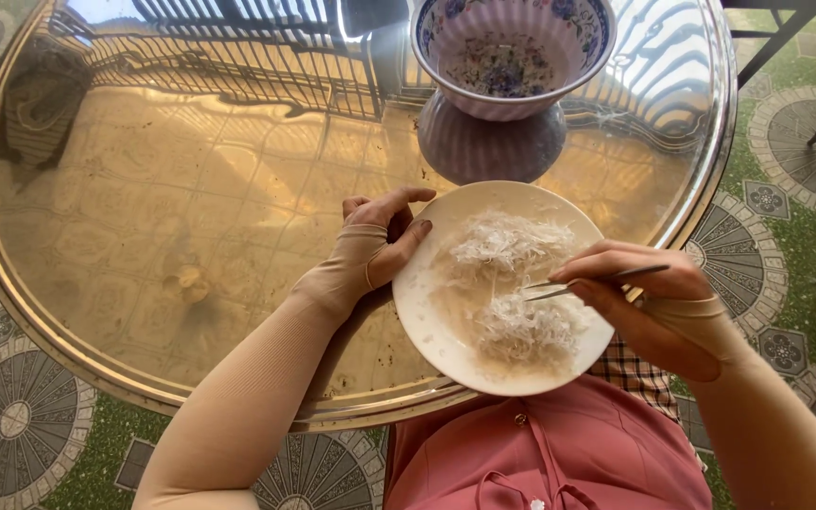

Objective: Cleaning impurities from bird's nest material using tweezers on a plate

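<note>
A white plate (pixel 427 312) lies at the near edge of a round mirrored table (pixel 191 236). On it sit two clumps of white, stringy shreds (pixel 512 283). My left hand (pixel 384 241), in a beige sleeve with a thumb loop, grips the plate's left rim, thumb on top. My right hand (pixel 658 307) pinches a pair of thin metal tweezers (pixel 597 280), whose tips reach between the two clumps at the plate's right side.
A floral-patterned purple and white bowl (pixel 512 52) stands at the table's far side, its reflection below it. The tabletop's raised metal rim (pixel 710 179) curves round. Patterned green and grey floor tiles (pixel 795 208) lie beneath; dark furniture legs (pixel 786 28) stand at the upper right.
</note>
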